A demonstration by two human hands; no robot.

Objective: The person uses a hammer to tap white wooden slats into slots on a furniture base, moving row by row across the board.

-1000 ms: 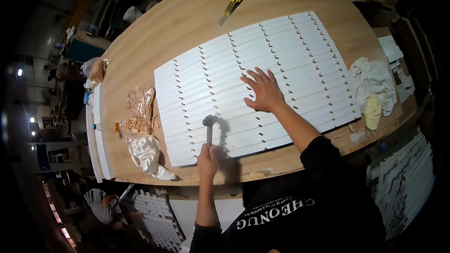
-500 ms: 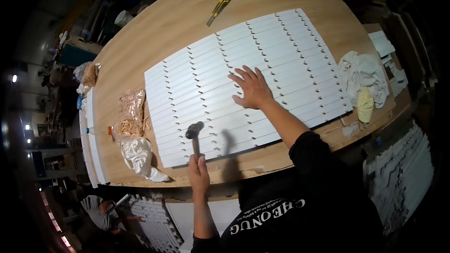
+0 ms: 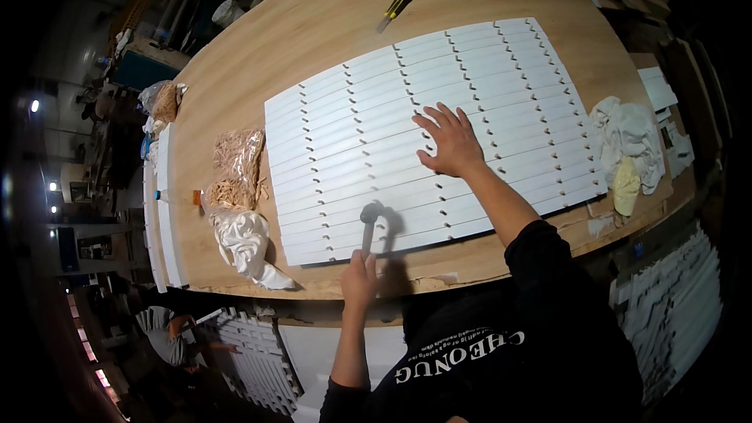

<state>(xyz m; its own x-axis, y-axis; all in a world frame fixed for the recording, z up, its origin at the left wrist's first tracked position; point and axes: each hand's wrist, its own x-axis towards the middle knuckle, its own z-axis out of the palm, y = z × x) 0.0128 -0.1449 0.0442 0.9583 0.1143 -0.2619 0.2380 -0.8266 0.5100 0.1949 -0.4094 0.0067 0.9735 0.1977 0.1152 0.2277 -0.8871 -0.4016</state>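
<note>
My left hand [image 3: 359,280] is wrapped round the handle of a hammer [image 3: 368,233]. The hammer's dark head is over the near part of a panel of white slats [image 3: 337,180] lying side by side on the table; whether it touches them I cannot tell. Small wooden dowels [image 3: 442,200] stick up from the slats in several rows. My right hand [image 3: 453,145], fingers spread, is over the middle of the slats, close to some dowels, and holds nothing.
A yellow and black utility knife [image 3: 402,5] lies beyond the slats on the brown tabletop [image 3: 235,63]. A clear bag of dowels [image 3: 239,160] and a white cloth [image 3: 241,243] are at left, cloths [image 3: 629,137] at right. Another person [image 3: 164,335] bends over slats at lower left.
The hammer in my left hand has come down toward the near slats and moved right. My right hand stays spread over the slats. The whole view has shifted slightly.
</note>
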